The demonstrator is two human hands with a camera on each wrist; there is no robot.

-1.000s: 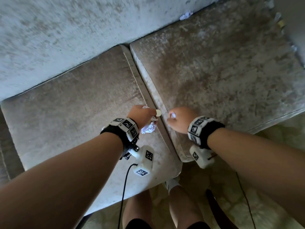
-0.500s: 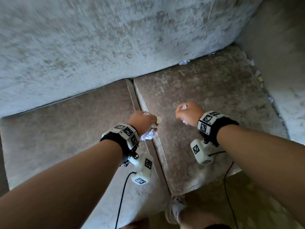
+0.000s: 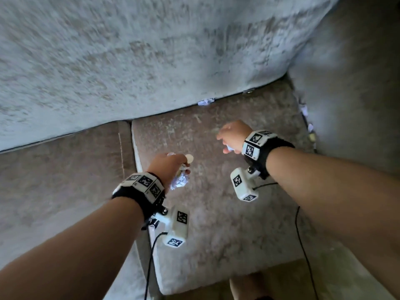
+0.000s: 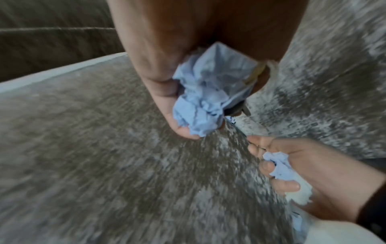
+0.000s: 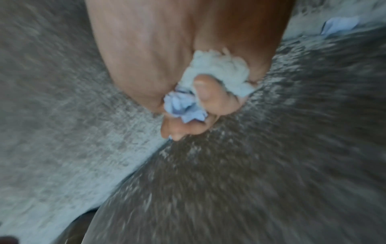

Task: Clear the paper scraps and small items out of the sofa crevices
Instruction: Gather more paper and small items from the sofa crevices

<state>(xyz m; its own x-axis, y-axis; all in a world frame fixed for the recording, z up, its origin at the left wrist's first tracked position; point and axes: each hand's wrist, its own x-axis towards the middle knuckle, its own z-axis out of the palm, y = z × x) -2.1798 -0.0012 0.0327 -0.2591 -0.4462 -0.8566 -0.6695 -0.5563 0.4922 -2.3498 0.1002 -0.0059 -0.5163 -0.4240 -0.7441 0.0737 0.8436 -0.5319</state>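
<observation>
Over the near part of the right seat cushion [image 3: 216, 224] the left hand [image 3: 168, 167] hangs with its fingers curled round a wad of crumpled pale blue paper [image 4: 206, 92]; a round pale disc [image 3: 189, 158], perhaps a coin, sticks out past the knuckles, and the left wrist view shows a yellowish strip and a dark metal piece tucked beside the wad, both too blurred to name. Farther and to the right, the right hand [image 3: 233, 135] is clenched on a smaller blue paper scrap [image 5: 183, 109] and a tuft of whitish fluff [image 5: 217, 72], its fingers folded over them; its palm is hidden from the head camera. At the far crevice under the backrest [image 3: 151, 61] another crumpled paper scrap [image 3: 205, 101] lies wedged, with a small metallic item [image 3: 249, 91] to its right, hard to make out. Along the right crevice by the armrest [image 3: 357, 94] more white bits [image 3: 304, 109] sit half buried. The left cushion [image 3: 65, 169] is cut off at the frame edge.
</observation>
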